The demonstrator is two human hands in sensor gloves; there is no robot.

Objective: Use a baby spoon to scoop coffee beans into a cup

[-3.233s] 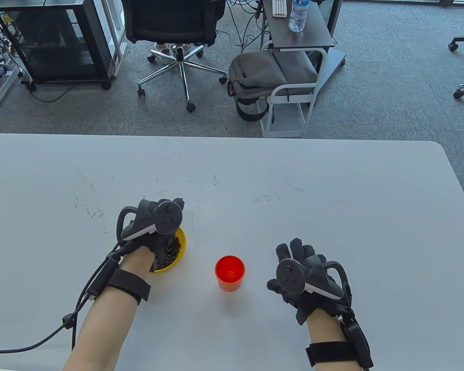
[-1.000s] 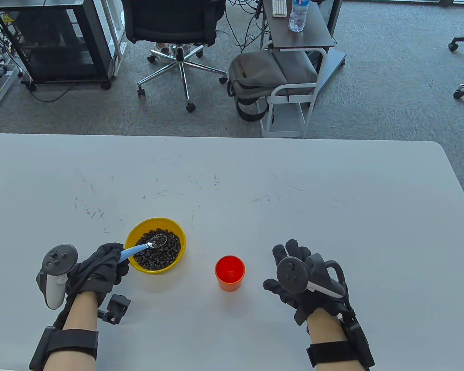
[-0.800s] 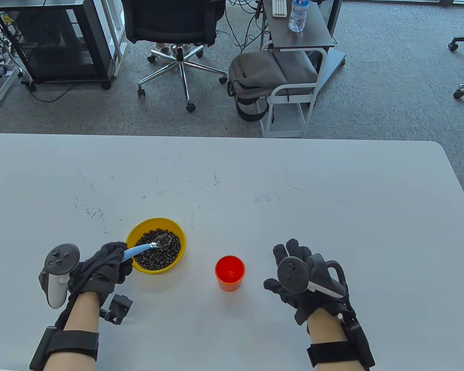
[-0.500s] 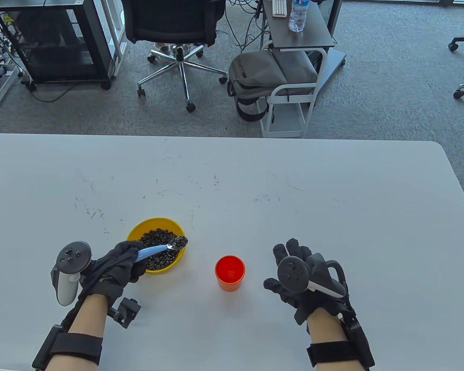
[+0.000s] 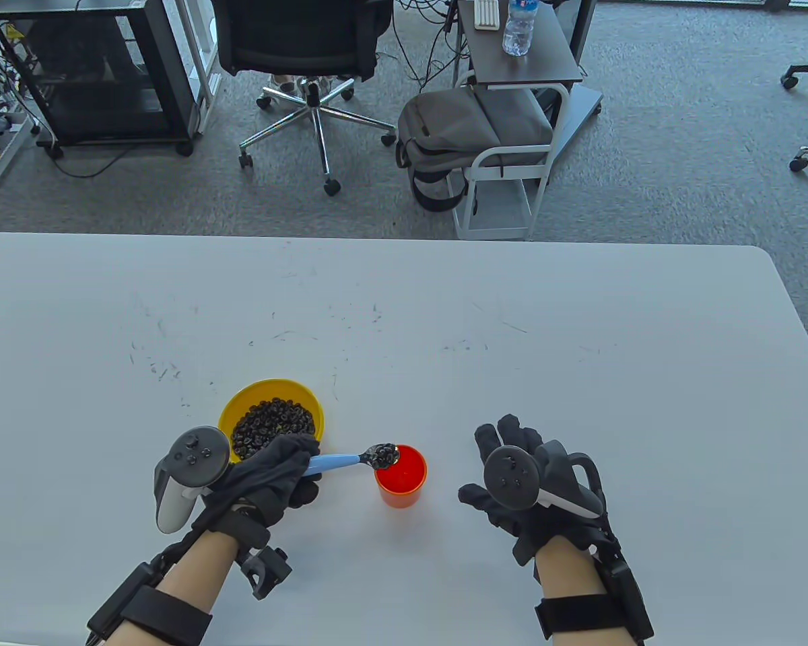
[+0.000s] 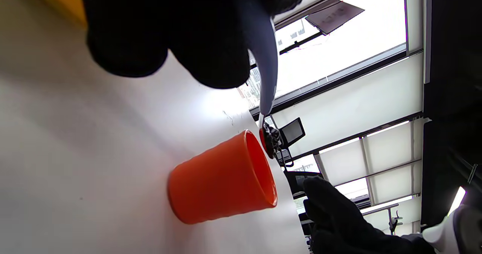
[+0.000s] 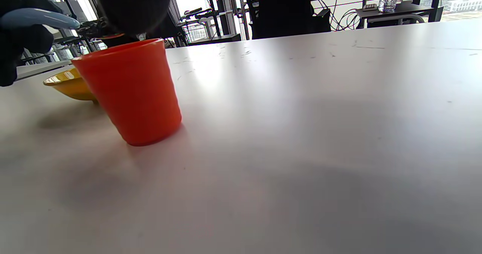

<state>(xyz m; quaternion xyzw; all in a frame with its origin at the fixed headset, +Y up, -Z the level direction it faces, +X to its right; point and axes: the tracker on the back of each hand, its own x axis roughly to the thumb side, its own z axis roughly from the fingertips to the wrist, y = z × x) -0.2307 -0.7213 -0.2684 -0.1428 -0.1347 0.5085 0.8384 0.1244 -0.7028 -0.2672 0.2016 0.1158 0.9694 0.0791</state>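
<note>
My left hand (image 5: 276, 471) grips the light blue handle of a baby spoon (image 5: 340, 461). Its bowl holds several coffee beans (image 5: 384, 455) and hangs over the left rim of the orange cup (image 5: 404, 479). The yellow bowl (image 5: 242, 404) with coffee beans stands behind my left hand. In the left wrist view the spoon (image 6: 263, 77) points down at the cup (image 6: 222, 178), its bowl at the rim. In the right wrist view the cup (image 7: 130, 92) stands upright with the bowl (image 7: 67, 84) behind it. My right hand (image 5: 512, 471) rests open on the table, right of the cup, holding nothing.
The white table (image 5: 579, 336) carries only the bowl and cup. Beyond its far edge stand an office chair (image 5: 303, 54), a small side table with a water bottle (image 5: 518, 27) and a grey backpack (image 5: 471, 128).
My left hand lifted the loaded spoon out of the yellow bowl and carried it right, to the cup's rim. My right hand has not moved.
</note>
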